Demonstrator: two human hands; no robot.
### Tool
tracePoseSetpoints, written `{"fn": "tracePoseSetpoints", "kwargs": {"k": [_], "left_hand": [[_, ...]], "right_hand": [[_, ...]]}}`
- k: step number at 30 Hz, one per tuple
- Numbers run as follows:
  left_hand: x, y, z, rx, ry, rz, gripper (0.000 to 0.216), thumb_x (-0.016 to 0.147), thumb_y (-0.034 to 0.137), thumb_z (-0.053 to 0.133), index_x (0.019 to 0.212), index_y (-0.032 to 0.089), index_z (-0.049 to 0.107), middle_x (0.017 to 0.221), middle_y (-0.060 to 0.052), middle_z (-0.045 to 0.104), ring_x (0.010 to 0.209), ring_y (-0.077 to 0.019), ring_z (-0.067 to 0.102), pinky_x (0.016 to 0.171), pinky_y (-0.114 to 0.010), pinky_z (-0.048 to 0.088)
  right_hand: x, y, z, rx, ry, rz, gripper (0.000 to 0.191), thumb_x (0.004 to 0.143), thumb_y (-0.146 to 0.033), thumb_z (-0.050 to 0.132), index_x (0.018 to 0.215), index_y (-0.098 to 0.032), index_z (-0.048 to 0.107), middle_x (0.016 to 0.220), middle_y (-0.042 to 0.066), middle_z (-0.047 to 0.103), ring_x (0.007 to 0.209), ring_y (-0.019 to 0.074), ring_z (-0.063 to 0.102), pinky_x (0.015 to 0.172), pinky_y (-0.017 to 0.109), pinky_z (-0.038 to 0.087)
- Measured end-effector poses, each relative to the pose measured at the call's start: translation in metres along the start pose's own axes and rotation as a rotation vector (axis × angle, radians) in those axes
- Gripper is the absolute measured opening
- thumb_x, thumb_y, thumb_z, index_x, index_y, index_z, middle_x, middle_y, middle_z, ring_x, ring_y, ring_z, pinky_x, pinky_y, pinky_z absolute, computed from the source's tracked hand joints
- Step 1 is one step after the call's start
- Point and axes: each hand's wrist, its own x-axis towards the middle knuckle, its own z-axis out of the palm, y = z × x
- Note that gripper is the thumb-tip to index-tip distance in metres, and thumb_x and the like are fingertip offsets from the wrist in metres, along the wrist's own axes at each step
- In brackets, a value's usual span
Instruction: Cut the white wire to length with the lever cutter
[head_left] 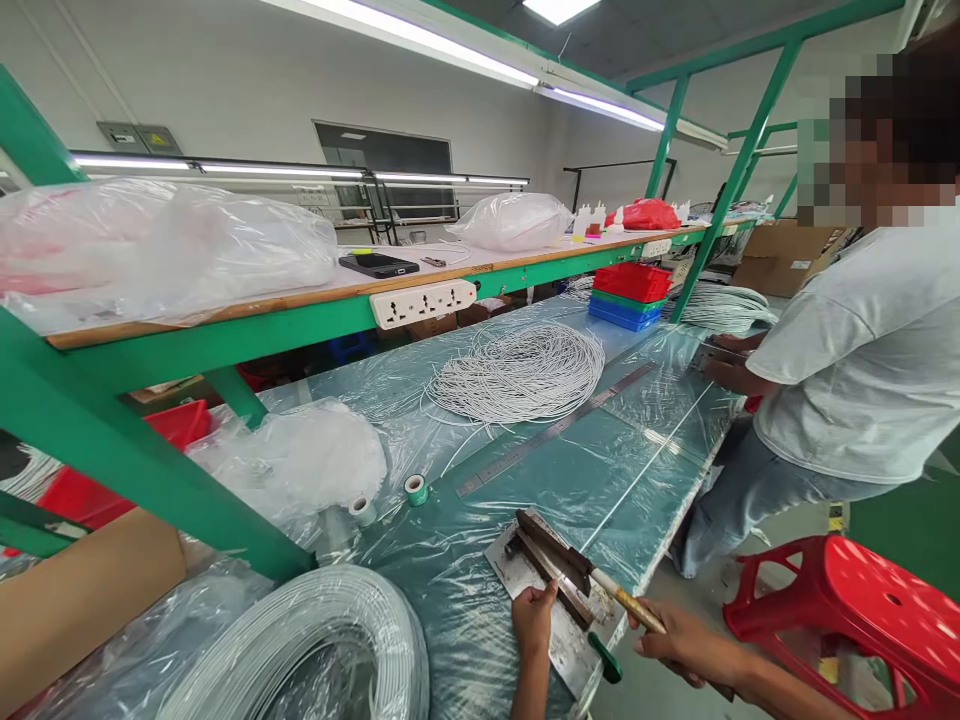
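Note:
A lever cutter on a steel base plate sits at the near edge of the bench. My right hand is closed round its yellowish handle. My left hand rests on the plate beside the blade, fingers curled, pressing down there. A thin white wire runs from the cutter along the bench toward a co-worker. A long steel ruler lies flat beyond the cutter.
A loose pile of cut white wire lies mid-bench; a big wire coil sits near left. Two tape rolls, plastic bags, stacked coloured bins. A co-worker stands right; a red stool is on the floor.

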Motion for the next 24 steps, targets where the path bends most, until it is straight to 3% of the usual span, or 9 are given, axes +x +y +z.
{"fn": "tracePoseSetpoints", "kwargs": {"k": [7, 14, 19, 24], "left_hand": [[-0.001, 0.000, -0.001, 0.062, 0.016, 0.021, 0.052, 0.050, 0.056, 0.070, 0.035, 0.023, 0.033, 0.041, 0.006, 0.027, 0.046, -0.0100, 0.029, 0.051, -0.025, 0.026], [0.001, -0.004, 0.000, 0.085, 0.025, 0.036, 0.055, 0.044, 0.069, 0.062, 0.036, 0.024, 0.031, 0.042, 0.005, 0.026, 0.047, -0.0108, 0.028, 0.051, -0.026, 0.025], [0.000, -0.003, 0.000, 0.074, 0.033, 0.048, 0.055, 0.042, 0.072, 0.058, 0.036, 0.024, 0.033, 0.042, 0.004, 0.029, 0.048, -0.0115, 0.030, 0.052, -0.026, 0.025], [-0.002, -0.002, 0.002, 0.059, 0.043, 0.048, 0.054, 0.044, 0.066, 0.064, 0.036, 0.024, 0.030, 0.043, 0.005, 0.025, 0.048, -0.0110, 0.029, 0.050, -0.025, 0.026]], "right_hand": [[0.005, 0.010, -0.001, -0.042, 0.021, -0.029, 0.037, 0.060, -0.041, 0.053, 0.086, -0.020, 0.038, 0.049, -0.011, 0.031, 0.033, 0.0036, 0.022, 0.033, 0.018, 0.018], [0.009, 0.029, 0.001, -0.116, 0.073, -0.117, 0.029, 0.062, -0.038, 0.048, 0.083, -0.020, 0.039, 0.059, -0.006, 0.031, 0.044, 0.0061, 0.026, 0.042, 0.021, 0.022], [0.015, 0.043, 0.005, -0.345, 0.208, -0.219, 0.023, 0.070, -0.041, 0.045, 0.075, -0.018, 0.040, 0.071, 0.001, 0.045, 0.069, 0.0153, 0.044, 0.065, 0.027, 0.036], [0.011, 0.036, 0.006, -0.493, 0.286, -0.185, 0.022, 0.076, -0.040, 0.035, 0.077, -0.019, 0.043, 0.078, 0.005, 0.056, 0.075, 0.0205, 0.052, 0.071, 0.030, 0.039]]}}
